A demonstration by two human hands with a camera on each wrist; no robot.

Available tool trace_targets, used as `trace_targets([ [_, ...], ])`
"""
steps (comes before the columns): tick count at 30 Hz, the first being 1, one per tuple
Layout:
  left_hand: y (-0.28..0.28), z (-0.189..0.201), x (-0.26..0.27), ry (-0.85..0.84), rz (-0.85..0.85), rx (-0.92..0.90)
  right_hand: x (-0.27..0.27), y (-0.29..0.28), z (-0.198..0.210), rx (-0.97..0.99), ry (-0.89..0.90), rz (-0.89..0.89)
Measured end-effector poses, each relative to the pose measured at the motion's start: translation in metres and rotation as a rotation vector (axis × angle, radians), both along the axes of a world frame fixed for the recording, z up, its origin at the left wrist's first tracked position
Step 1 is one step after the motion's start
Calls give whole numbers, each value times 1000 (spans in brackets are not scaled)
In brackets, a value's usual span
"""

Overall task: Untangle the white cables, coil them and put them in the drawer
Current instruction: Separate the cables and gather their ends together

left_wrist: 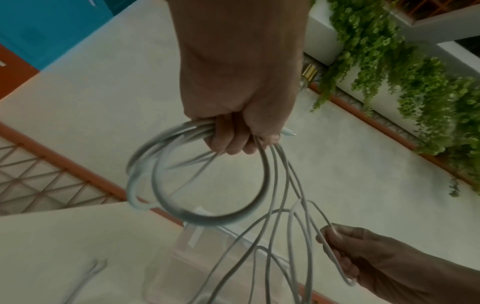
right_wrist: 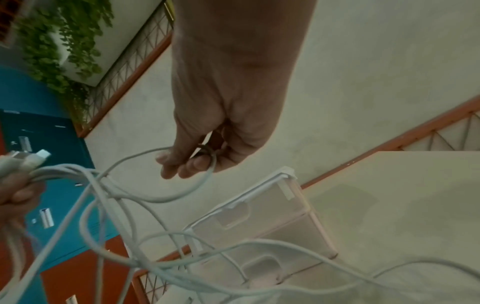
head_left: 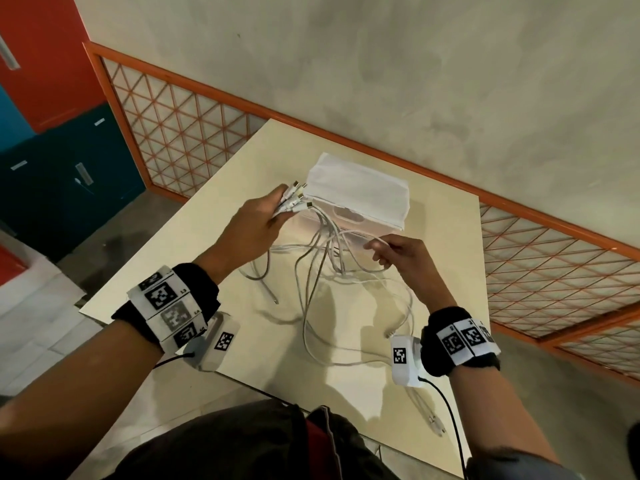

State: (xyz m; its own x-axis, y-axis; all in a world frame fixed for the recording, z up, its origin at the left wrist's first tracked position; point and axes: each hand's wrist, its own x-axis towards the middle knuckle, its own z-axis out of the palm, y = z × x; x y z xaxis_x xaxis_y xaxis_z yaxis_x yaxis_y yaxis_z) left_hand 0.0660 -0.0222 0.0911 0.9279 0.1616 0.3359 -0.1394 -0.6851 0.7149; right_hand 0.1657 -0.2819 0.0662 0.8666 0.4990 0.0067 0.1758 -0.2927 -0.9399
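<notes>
Several white cables (head_left: 318, 268) trail in a tangle over the cream table (head_left: 194, 251). My left hand (head_left: 258, 223) grips a bundle of their plug ends (head_left: 294, 197) above the table, in front of the small translucent drawer unit (head_left: 358, 192). In the left wrist view the left hand (left_wrist: 233, 131) holds the cables' strands (left_wrist: 207, 214), which hang in loops. My right hand (head_left: 398, 252) pinches one loop of cable (head_left: 375, 241) to the right of the bundle. The right wrist view shows the right hand's fingers (right_wrist: 192, 162) curled round that loop (right_wrist: 207, 181).
The drawer unit (right_wrist: 262, 222) has two closed drawers with a white cloth top. An orange lattice railing (head_left: 194, 133) runs behind the table. Teal and red lockers (head_left: 59, 168) stand at the left. Cable ends hang over the table's near edge (head_left: 436, 422).
</notes>
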Motion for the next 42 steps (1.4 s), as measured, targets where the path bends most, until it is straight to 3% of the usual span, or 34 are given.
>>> trace_targets([
  [4, -4, 6, 3, -75, 83, -17, -1, 2, 1, 84, -7, -59],
  [9, 5, 7, 3, -58, 155, 3, 10, -9, 0, 410, 114, -297],
  [11, 5, 3, 2, -55, 157, 34, 12, -14, -1, 433, 162, -382],
  [12, 4, 0, 1, -56, 159, 45, 14, -16, -4, 369, 153, -417],
  [14, 1, -1, 0, -63, 155, 49, 16, -17, -10, 77, -43, -420],
  [17, -5, 2, 0, -78, 110, 34, 14, -13, -20, -408, -450, -165],
  [19, -7, 5, 0, -73, 73, 44, 10, -5, -23, -567, -564, -5],
  [21, -10, 5, 1, -71, 63, 67, 2, 5, -22, -588, -605, 22],
  [24, -13, 6, 1, -65, 64, 71, -12, 24, -19, -418, -676, 6],
  [27, -16, 10, -1, -84, 26, 80, -21, 42, -22, -422, -790, 111],
  [32, -17, 12, -3, -73, 3, 88, -18, 56, -27, -458, -775, 178],
  [35, -12, 9, -3, -65, 45, 100, -14, 51, -25, -347, -722, 149],
  [38, -3, 4, -4, -48, 118, 140, -4, 36, -27, -196, -615, -31],
  [42, 9, 2, -5, -25, 229, 150, 9, 7, -45, -301, -309, -243],
])
